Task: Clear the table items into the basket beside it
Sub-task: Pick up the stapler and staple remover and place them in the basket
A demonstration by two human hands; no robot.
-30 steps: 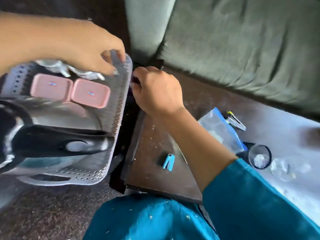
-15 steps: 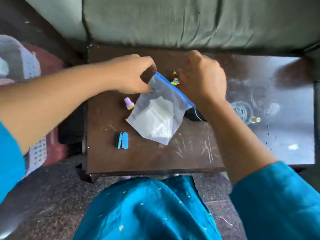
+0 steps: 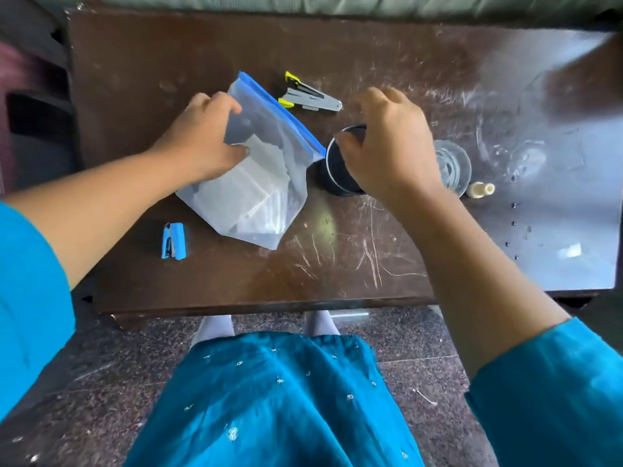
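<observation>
On the dark wooden table (image 3: pixel 236 281), my left hand (image 3: pixel 202 139) grips the left side of a clear zip bag with a blue seal (image 3: pixel 259 183). My right hand (image 3: pixel 387 146) closes over the rim of a black mesh cup (image 3: pixel 332 170) that stands just right of the bag. A small blue stapler (image 3: pixel 173 241) lies near the front left. Behind the bag sits a grey and yellow stapler (image 3: pixel 308 96). A clear glass (image 3: pixel 450 166) and a small cream cap-like piece (image 3: pixel 480 189) are right of my right hand. The basket is out of view.
A grey-green sofa (image 3: pixel 337 3) runs along the table's far edge. Dark furniture (image 3: pixel 30 106) stands to the left of the table. My blue clothing (image 3: pixel 269 399) and speckled stone floor (image 3: pixel 101 382) fill the foreground below the table's front edge.
My right hand has moved from the bag's top edge to the black mesh cup. My left hand keeps hold of the bag. The small pink object beside the bag is gone from view.
</observation>
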